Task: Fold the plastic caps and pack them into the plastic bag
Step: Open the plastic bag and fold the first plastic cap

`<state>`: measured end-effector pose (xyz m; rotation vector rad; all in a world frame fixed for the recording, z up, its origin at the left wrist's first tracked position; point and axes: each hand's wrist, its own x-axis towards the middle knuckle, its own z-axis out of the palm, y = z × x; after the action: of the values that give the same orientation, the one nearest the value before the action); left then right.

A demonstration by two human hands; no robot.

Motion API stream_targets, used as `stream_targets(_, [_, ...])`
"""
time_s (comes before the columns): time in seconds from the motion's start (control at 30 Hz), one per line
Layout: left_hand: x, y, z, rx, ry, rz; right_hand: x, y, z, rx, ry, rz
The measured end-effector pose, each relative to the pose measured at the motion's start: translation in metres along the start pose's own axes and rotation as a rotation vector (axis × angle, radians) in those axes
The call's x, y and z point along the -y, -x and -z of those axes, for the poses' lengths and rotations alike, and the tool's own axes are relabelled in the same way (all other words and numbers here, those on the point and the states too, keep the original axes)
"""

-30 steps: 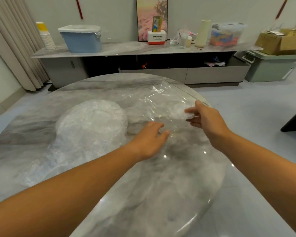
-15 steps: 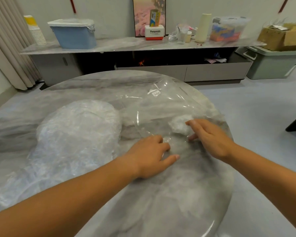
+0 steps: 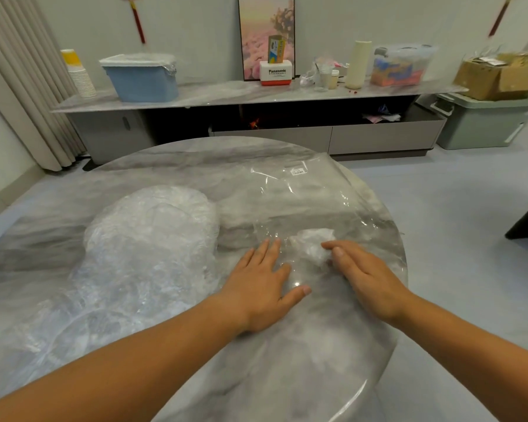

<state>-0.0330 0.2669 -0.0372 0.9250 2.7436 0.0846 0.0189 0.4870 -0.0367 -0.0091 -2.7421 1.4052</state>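
round grey marble surface in the middle of the room, a long low sideboard on the far wall, curtain at left. pale floor lies open past the right rim. the clear plastic bag lies flat on the right half, its far corner near the rim. left hand spread flat, fingers straight, pressing the bag down. right hand flat too, fingertips touching a small white folded cap; inside the film or on it, can't tell. a big heap of plastic caps sits just left of the bag. on the sideboard, a blue bin under a film cover; on the floor at right, a lidded grey tub with a cardboard box on top.
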Motion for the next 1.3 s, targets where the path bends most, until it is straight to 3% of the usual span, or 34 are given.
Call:
stream_targets(0.2, [0.001, -0.007, -0.003, -0.050, -0.019, 0.020, -0.013, 0.001, -0.003, 0.053, 0.201, 0.107])
stream_targets(0.77, [0.002, -0.004, 0.016, -0.032, -0.151, -0.023, -0.013, 0.013, -0.013, 0.000, -0.218, 0.062])
stream_targets(0.93, [0.001, -0.001, 0.011, -0.034, -0.193, -0.030, -0.010, 0.019, -0.011, 0.002, -0.249, 0.016])
stream_targets(1.1, [0.004, 0.005, 0.001, -0.029, -0.011, 0.034, -0.006, 0.022, -0.005, 0.012, -0.322, -0.023])
stream_targets(1.2, [0.003, 0.008, 0.001, -0.064, 0.106, 0.046, 0.002, 0.020, 0.004, -0.008, -0.277, -0.137])
stream_targets(1.3, [-0.002, 0.013, 0.001, -0.115, 0.067, -0.015, 0.008, 0.012, 0.011, 0.021, -0.236, -0.282])
